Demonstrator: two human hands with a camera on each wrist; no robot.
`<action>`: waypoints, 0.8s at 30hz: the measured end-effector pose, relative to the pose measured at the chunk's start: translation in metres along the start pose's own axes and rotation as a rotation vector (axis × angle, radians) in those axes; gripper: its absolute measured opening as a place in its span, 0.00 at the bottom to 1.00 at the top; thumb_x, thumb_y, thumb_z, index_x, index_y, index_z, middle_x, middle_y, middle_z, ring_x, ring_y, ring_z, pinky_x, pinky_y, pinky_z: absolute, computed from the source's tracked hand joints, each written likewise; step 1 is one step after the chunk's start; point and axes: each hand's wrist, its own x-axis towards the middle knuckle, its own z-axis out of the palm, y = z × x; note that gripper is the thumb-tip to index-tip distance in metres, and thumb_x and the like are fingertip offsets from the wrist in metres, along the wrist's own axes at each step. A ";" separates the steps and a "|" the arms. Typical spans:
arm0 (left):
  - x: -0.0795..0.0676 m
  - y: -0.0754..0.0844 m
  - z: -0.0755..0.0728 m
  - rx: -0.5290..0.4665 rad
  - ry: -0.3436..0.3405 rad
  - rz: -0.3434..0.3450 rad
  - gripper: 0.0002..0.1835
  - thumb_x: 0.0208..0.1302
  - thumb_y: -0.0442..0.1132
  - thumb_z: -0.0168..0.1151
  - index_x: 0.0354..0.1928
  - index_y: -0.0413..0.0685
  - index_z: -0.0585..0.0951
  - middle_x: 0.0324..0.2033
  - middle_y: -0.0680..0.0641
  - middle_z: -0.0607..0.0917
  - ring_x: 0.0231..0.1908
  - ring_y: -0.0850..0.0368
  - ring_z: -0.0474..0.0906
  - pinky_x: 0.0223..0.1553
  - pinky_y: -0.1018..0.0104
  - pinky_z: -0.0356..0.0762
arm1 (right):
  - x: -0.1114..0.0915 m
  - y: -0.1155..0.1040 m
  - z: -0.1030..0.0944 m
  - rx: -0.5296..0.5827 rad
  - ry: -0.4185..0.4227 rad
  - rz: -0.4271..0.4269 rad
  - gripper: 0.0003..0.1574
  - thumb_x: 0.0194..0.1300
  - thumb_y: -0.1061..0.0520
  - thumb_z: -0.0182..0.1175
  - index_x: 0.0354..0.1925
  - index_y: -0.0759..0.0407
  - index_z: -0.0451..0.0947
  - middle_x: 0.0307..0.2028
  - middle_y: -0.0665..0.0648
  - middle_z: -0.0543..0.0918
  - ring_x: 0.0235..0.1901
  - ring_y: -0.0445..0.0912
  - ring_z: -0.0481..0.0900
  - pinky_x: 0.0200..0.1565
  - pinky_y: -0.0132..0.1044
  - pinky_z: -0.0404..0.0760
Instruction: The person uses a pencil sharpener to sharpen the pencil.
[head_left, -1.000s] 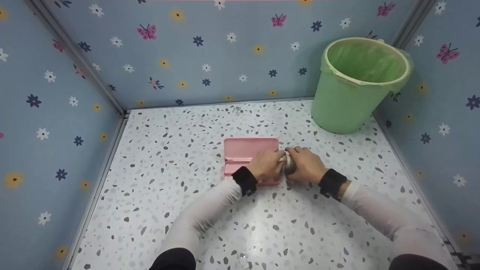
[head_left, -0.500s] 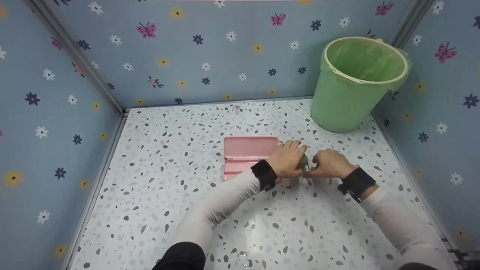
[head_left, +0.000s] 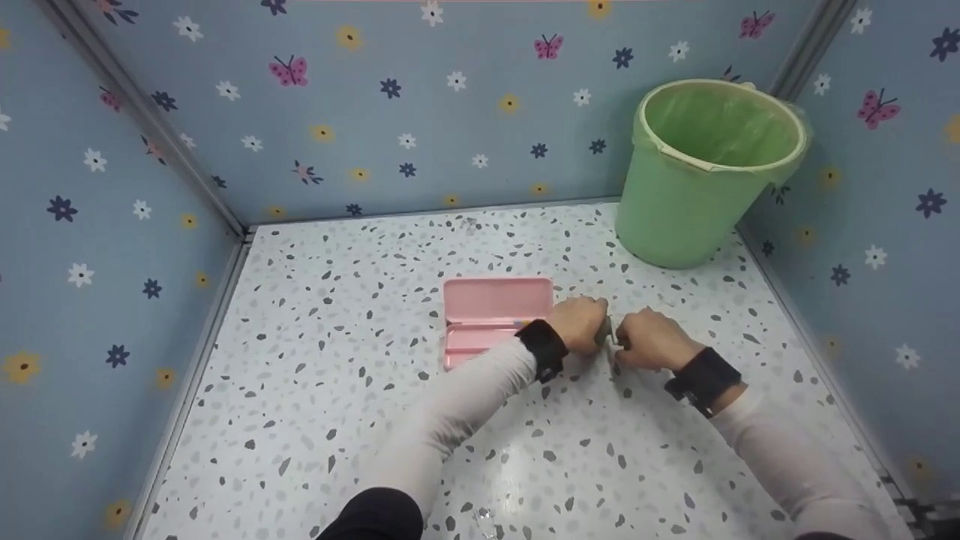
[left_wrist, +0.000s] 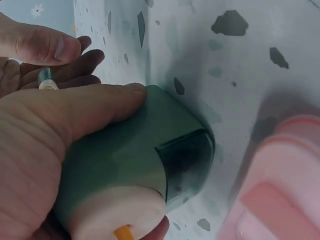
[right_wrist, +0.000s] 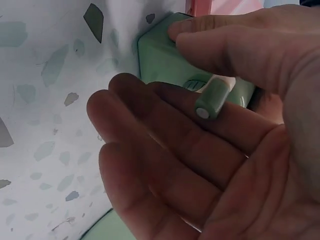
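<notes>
A green pencil sharpener [left_wrist: 115,145] with a dark see-through window stands between my hands, right of the pink pencil box. My left hand [head_left: 579,322] grips its body, the thumb lying along one side. In the left wrist view, an orange pencil-like end [left_wrist: 124,232] shows at the hole in its pale round face. On the opposite side my right hand [head_left: 654,339] has its fingers curled around the crank knob [right_wrist: 212,100], which lies between thumb and index finger. The open pencil box [head_left: 497,298] sits just left of my left hand, its lid laid back.
A green lined bin [head_left: 675,214] stands at the back right corner. Flower-patterned panels [head_left: 322,172] close off the speckled table [head_left: 337,360] at the back and sides. Part of the pencil box's tray is hidden by my left forearm.
My left hand has moved right, off the pencil box, with the sharpener. My right hand has also shifted right and now holds the crank knob. The camera view has tilted slightly.
</notes>
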 end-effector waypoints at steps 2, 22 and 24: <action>0.001 0.002 -0.001 -0.009 0.001 -0.012 0.17 0.61 0.40 0.77 0.49 0.48 0.83 0.41 0.47 0.90 0.39 0.51 0.86 0.39 0.54 0.86 | 0.001 -0.001 -0.002 0.000 0.020 -0.018 0.14 0.56 0.62 0.71 0.19 0.52 0.78 0.16 0.47 0.76 0.15 0.42 0.73 0.19 0.34 0.68; -0.002 0.007 -0.001 -0.037 -0.027 -0.024 0.12 0.77 0.46 0.68 0.54 0.48 0.84 0.42 0.49 0.91 0.35 0.55 0.79 0.42 0.58 0.87 | 0.010 -0.003 -0.027 -0.140 0.205 -0.168 0.07 0.52 0.65 0.82 0.30 0.59 0.92 0.27 0.56 0.92 0.29 0.54 0.87 0.36 0.54 0.86; -0.002 0.008 -0.001 -0.054 -0.027 -0.030 0.12 0.78 0.47 0.67 0.54 0.49 0.84 0.42 0.49 0.90 0.35 0.55 0.79 0.42 0.58 0.86 | 0.012 -0.001 -0.030 -0.134 0.218 -0.166 0.08 0.50 0.65 0.83 0.29 0.58 0.91 0.27 0.56 0.92 0.29 0.55 0.87 0.36 0.54 0.87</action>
